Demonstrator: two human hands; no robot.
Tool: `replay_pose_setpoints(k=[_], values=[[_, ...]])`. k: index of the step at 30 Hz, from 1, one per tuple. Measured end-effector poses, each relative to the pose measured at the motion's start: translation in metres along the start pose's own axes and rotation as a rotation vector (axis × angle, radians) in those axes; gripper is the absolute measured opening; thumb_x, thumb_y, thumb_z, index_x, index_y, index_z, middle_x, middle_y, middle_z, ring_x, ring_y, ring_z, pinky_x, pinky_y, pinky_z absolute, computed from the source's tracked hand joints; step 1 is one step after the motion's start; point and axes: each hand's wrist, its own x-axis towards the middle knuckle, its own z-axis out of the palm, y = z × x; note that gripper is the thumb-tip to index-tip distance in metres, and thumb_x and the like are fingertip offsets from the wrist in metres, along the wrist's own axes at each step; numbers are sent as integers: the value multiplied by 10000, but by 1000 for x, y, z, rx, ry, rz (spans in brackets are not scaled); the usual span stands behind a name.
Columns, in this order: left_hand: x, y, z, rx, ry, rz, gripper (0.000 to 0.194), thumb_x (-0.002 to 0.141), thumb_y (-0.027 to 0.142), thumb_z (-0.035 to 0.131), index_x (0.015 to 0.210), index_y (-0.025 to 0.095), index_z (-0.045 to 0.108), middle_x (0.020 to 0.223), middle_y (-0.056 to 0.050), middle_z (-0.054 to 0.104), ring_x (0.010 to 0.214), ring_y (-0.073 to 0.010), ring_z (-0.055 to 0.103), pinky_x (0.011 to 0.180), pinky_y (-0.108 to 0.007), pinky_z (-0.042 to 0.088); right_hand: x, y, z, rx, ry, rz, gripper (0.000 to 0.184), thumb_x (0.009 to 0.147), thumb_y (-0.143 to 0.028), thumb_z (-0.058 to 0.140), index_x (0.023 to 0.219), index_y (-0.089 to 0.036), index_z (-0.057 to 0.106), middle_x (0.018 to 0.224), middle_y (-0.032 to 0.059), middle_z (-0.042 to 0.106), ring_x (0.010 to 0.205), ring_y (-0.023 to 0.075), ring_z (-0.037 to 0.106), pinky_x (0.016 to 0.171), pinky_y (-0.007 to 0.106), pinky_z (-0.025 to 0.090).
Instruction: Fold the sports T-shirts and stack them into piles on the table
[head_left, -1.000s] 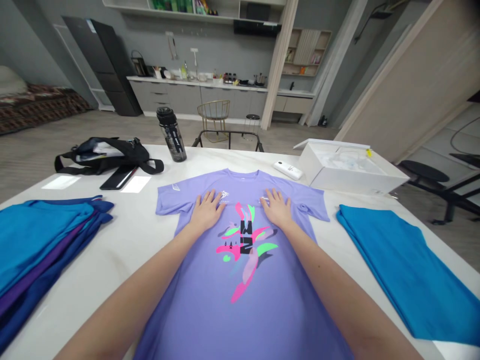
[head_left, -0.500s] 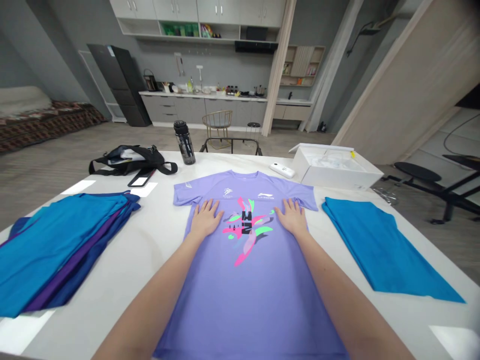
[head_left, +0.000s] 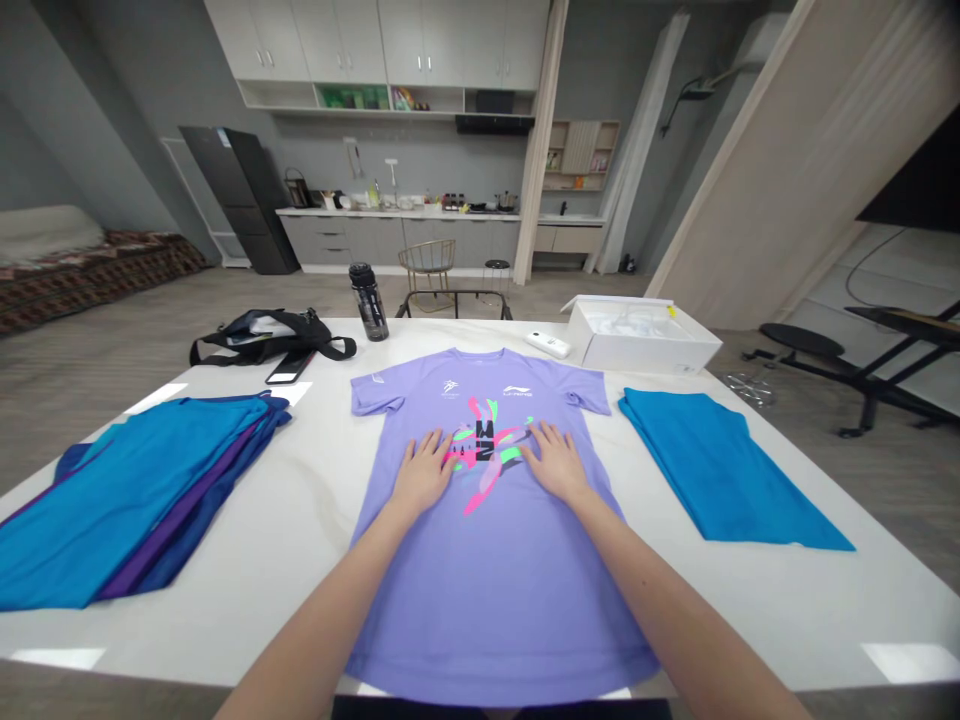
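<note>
A lilac T-shirt (head_left: 491, 570) with a pink, green and black print lies flat, front up, on the white table (head_left: 292, 540). My left hand (head_left: 421, 472) rests palm down on the shirt just left of the print, fingers stretched out. My right hand (head_left: 553, 462) lies flat on the right side of the print, fingers spread. Neither hand holds anything.
A stack of blue and purple garments (head_left: 127, 490) lies at the left, a folded teal garment (head_left: 720, 470) at the right. At the far edge stand a black bag (head_left: 266, 335), a dark bottle (head_left: 371, 300), a white remote (head_left: 547, 345) and an open white box (head_left: 637, 335).
Both hands have slid down the shirt from the chest toward its middle and drawn closer to the print. The view has pulled back, showing more of the table.
</note>
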Motion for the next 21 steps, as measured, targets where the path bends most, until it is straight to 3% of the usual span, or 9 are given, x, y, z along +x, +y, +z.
replay_pose_setpoints(k=[8, 16, 21], values=[[-46, 5, -3, 16, -3, -51, 672, 1028, 621, 189, 1609, 302, 303, 1685, -70, 243, 1557, -307, 214, 1237, -622, 134, -38, 3, -12, -6, -16, -26, 669, 1045, -601, 261, 1598, -232, 337, 1688, 86, 242, 1555, 280, 191, 1242, 545, 111], [-60, 8, -7, 7, 7, 4, 646, 1050, 546, 223, 1611, 237, 309, 1689, -84, 225, 1563, -257, 207, 1265, -487, 189, -108, 10, -12, 8, -81, -103, 677, 1035, -646, 251, 1607, -290, 320, 1675, 60, 281, 1554, 294, 206, 1245, 578, 61], [-66, 8, -8, -1, -38, 39, 682, 1031, 610, 241, 1618, 265, 287, 1684, -62, 240, 1565, -252, 198, 1274, -512, 137, -133, 18, -21, 21, -90, -104, 666, 1030, -639, 293, 1601, -298, 336, 1676, 49, 281, 1555, 294, 204, 1250, 569, 91]])
